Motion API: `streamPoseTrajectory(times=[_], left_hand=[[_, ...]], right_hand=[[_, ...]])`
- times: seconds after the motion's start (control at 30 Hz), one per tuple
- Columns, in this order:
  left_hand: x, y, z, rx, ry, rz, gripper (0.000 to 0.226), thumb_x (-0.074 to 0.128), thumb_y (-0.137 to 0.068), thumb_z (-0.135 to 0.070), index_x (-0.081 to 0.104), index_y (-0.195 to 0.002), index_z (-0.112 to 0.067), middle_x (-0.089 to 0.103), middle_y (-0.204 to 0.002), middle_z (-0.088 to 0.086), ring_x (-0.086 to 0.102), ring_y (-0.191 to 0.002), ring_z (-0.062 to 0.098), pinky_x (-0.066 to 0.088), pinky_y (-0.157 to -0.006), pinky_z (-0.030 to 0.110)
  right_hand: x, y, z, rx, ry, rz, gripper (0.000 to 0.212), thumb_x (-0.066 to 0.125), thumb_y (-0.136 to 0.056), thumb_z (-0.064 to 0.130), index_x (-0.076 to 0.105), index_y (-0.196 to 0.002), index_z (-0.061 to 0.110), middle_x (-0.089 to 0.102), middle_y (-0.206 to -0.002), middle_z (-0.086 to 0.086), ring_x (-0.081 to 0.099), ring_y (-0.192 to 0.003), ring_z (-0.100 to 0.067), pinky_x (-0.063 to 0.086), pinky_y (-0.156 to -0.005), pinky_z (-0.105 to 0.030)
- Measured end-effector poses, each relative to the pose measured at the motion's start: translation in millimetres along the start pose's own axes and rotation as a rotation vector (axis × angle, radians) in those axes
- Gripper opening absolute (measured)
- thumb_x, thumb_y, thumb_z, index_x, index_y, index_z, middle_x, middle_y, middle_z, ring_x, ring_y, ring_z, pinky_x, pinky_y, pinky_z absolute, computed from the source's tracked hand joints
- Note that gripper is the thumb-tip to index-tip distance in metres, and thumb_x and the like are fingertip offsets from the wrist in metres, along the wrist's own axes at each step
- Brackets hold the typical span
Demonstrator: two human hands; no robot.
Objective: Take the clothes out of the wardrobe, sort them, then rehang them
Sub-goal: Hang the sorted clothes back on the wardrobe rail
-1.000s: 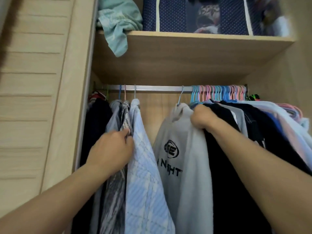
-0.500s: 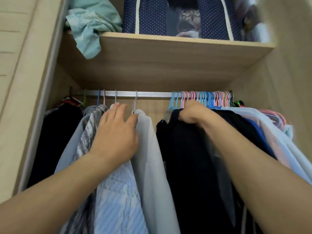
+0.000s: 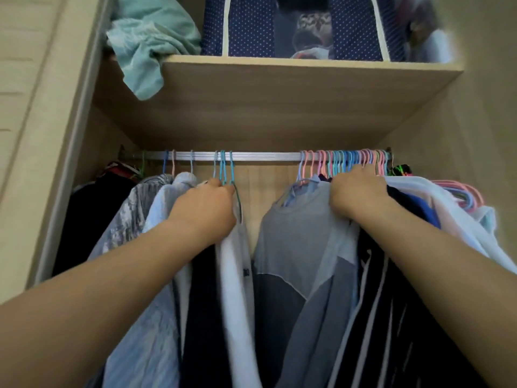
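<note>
- Metal rail (image 3: pixel 260 156) runs left to right under the shelf (image 3: pixel 279 88), and all clothes hang from it, so every hanger must go up and then out toward the person.
- Left hand (image 3: pixel 202 210) has its grip curled on the necks of the blue hangers (image 3: pixel 223 169), which carry a white garment (image 3: pixel 233 275) and a dark one beside it.
- Right hand (image 3: pixel 358 191) grips the top of the packed clothes on the right, just beside the grey shirt (image 3: pixel 293 247); its fingers are hidden, but the grip looks clamped on cloth.
- Between the two hands is a gap on the rail; the grey shirt hangs at its right edge, nearer to the right hand.
- The shelf stands low over the hooks, so I think there is little room to lift.
- Many pink and blue hooks (image 3: pixel 349 161) crowd on the right and may catch one another.
</note>
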State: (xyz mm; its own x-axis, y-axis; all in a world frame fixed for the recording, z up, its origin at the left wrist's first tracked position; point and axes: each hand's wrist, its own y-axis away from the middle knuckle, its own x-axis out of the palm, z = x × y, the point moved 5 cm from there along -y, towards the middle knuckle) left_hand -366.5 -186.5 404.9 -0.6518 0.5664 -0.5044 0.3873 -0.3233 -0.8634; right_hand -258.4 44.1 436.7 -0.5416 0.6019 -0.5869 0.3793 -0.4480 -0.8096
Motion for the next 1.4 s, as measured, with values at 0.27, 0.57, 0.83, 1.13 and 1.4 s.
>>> streamPoseTrajectory(times=[0.27, 0.57, 0.83, 1.13, 1.4], left_hand=[[2, 11, 0, 0.029, -0.228, 0.034, 0.044, 0.041, -0.099, -0.030, 0.044, -0.142, -0.021, 0.055, -0.134, 0.012, 0.051, -0.124, 0.038, 0.048, -0.096, 0.046], [12, -7, -5, 0.107, 0.021, -0.040, 0.063, 0.010, -0.092, -0.042, 0.042, -0.143, -0.025, 0.059, -0.135, 0.013, 0.050, -0.128, 0.036, 0.033, -0.107, 0.047], [10, 11, -24, 0.239, -0.152, -0.049, 0.063, 0.012, -0.099, -0.064, 0.017, -0.158, -0.042, 0.044, -0.153, -0.006, 0.027, -0.147, 0.024, 0.009, -0.122, 0.047], [-5, -10, -1, 0.136, -0.283, 0.106, 0.029, 0.038, -0.101, -0.022, 0.047, -0.128, -0.018, 0.063, -0.127, 0.013, 0.058, -0.118, 0.036, 0.041, -0.100, 0.049], [-5, -8, 89, 0.062, -0.032, 0.158, 0.062, 0.040, -0.081, -0.024, 0.043, -0.144, -0.028, 0.062, -0.136, 0.018, 0.062, -0.120, 0.038, 0.051, -0.096, 0.047]], right_hand=[[-11, 7, 17, -0.067, -0.373, 0.076, 0.017, 0.049, -0.093, 0.012, 0.058, -0.105, 0.007, 0.060, -0.122, -0.019, 0.058, -0.111, -0.038, 0.047, -0.083, -0.036], [-34, 18, 133, -0.202, -1.054, 0.100, 0.032, 0.056, -0.094, 0.026, 0.068, -0.111, 0.002, 0.067, -0.120, -0.018, 0.062, -0.114, -0.034, 0.046, -0.081, -0.029], [-8, 14, 70, -0.213, -0.775, 0.016, 0.024, 0.047, -0.096, 0.021, 0.060, -0.116, 0.016, 0.064, -0.119, -0.013, 0.059, -0.103, -0.032, 0.047, -0.087, -0.037], [-2, 14, 27, 0.042, -0.443, 0.070, 0.028, 0.049, -0.090, 0.010, 0.063, -0.114, 0.004, 0.061, -0.113, -0.018, 0.058, -0.098, -0.038, 0.048, -0.077, -0.039], [-43, 38, 111, -0.248, -0.644, 0.177, 0.026, 0.045, -0.099, 0.007, 0.061, -0.116, -0.006, 0.062, -0.124, -0.024, 0.061, -0.113, -0.039, 0.047, -0.080, -0.033]])
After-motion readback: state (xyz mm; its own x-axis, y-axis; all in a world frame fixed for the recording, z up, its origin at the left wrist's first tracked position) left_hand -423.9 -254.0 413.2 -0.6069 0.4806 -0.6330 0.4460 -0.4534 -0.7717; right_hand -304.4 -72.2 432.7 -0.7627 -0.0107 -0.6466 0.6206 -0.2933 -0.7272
